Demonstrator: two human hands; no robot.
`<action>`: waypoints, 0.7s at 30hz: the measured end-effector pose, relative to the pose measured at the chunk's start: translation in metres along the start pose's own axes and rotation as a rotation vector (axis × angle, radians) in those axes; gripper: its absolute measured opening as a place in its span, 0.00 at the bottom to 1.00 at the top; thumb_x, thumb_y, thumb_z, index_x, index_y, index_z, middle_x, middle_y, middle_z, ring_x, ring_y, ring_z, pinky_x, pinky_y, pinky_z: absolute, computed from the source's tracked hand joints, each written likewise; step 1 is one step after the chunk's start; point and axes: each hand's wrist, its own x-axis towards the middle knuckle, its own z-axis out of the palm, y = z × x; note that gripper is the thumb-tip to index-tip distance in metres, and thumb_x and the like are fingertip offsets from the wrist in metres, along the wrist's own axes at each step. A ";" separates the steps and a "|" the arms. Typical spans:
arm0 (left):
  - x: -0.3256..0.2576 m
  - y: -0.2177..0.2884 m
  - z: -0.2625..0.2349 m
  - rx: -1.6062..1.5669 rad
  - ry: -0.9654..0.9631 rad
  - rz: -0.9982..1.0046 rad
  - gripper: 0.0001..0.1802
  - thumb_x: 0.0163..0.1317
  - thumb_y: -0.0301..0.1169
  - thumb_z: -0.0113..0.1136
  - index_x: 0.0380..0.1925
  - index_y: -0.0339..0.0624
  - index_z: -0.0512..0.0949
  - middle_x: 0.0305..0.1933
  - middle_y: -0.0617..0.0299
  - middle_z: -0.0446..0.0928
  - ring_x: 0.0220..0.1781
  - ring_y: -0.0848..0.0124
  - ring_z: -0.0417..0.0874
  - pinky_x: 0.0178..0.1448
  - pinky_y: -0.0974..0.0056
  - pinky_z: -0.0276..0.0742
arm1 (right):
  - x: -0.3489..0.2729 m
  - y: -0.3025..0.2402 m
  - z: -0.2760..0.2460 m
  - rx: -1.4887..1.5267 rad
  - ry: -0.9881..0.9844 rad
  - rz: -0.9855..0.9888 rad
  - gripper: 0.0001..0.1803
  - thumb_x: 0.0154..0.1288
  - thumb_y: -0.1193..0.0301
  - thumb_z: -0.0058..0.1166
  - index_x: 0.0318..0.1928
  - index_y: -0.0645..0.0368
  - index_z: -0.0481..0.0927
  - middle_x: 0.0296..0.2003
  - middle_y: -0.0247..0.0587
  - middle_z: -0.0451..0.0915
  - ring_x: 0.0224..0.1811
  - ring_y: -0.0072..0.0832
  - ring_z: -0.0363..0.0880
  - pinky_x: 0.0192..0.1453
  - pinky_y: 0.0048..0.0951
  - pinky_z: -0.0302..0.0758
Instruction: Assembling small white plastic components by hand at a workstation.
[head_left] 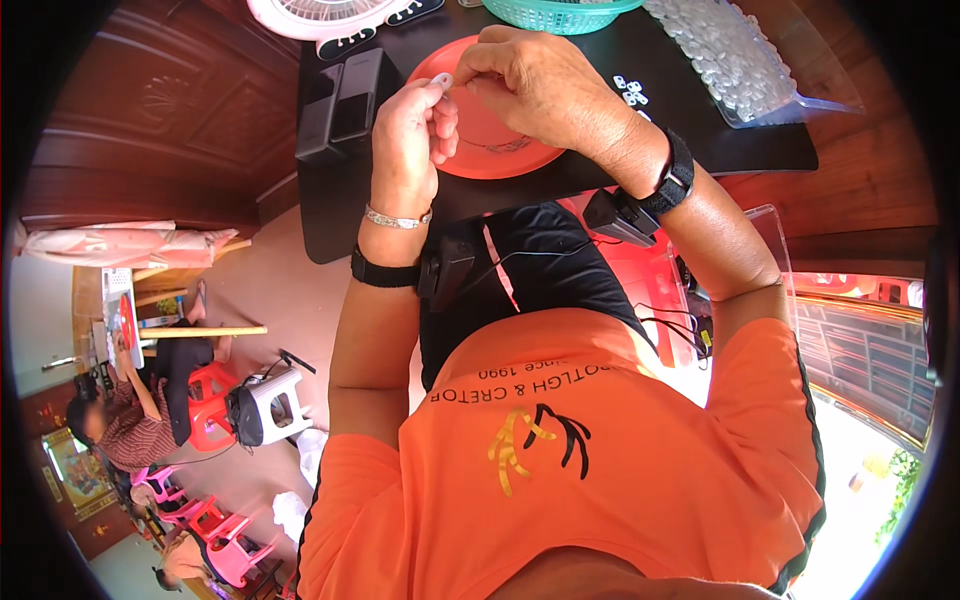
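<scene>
My left hand [412, 122] is closed, with a small whitish plastic piece [442, 80] pinched between thumb and forefinger. Right beside that piece, the fingers of my right hand [535, 85] are pressed together in a pinch; what they hold is too small or hidden to make out. Both hands are raised over a round red plate [500, 158], which has small thin dark bits lying near its front. To the right of my right hand, several small white pieces [630, 92] lie loose on the black table [770, 148].
A tray of many clear plastic pieces [722, 58] stands at the right, a teal basket [560, 14] at the back. Dark boxes [350, 98] and a white fan [320, 12] are on the left. Another person [140, 425] sits far left, near red stools [212, 405].
</scene>
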 end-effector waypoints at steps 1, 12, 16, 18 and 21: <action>0.001 0.000 -0.001 0.048 -0.002 -0.003 0.11 0.62 0.36 0.52 0.27 0.41 0.72 0.19 0.67 0.67 0.19 0.76 0.66 0.21 0.72 0.56 | 0.000 0.001 0.000 0.001 -0.001 0.001 0.06 0.56 0.75 0.54 0.35 0.56 0.81 0.31 0.38 0.77 0.32 0.37 0.79 0.36 0.33 0.74; 0.003 -0.003 -0.004 0.090 -0.050 0.079 0.12 0.62 0.36 0.49 0.23 0.42 0.72 0.16 0.68 0.66 0.15 0.78 0.65 0.19 0.74 0.55 | -0.008 0.047 0.006 -0.198 -0.132 0.083 0.08 0.57 0.73 0.51 0.36 0.56 0.81 0.32 0.39 0.79 0.35 0.39 0.80 0.39 0.35 0.75; 0.000 -0.003 -0.005 0.076 -0.056 0.076 0.13 0.61 0.36 0.50 0.21 0.42 0.72 0.15 0.68 0.67 0.14 0.78 0.65 0.18 0.75 0.55 | -0.015 0.049 0.010 -0.278 -0.148 0.025 0.08 0.56 0.72 0.53 0.36 0.56 0.81 0.33 0.40 0.79 0.37 0.40 0.80 0.40 0.36 0.76; -0.001 -0.001 -0.006 0.090 -0.064 0.073 0.13 0.61 0.36 0.50 0.21 0.42 0.72 0.16 0.68 0.67 0.14 0.78 0.66 0.18 0.75 0.55 | -0.013 0.040 0.006 -0.234 -0.201 0.055 0.08 0.55 0.71 0.53 0.36 0.56 0.81 0.34 0.40 0.79 0.37 0.40 0.79 0.40 0.37 0.75; -0.002 -0.001 -0.007 0.104 -0.063 0.072 0.13 0.61 0.36 0.49 0.21 0.42 0.72 0.16 0.68 0.67 0.14 0.78 0.66 0.18 0.74 0.55 | -0.012 0.036 0.005 -0.205 -0.338 0.125 0.08 0.54 0.69 0.54 0.35 0.56 0.81 0.33 0.40 0.79 0.38 0.40 0.79 0.41 0.37 0.75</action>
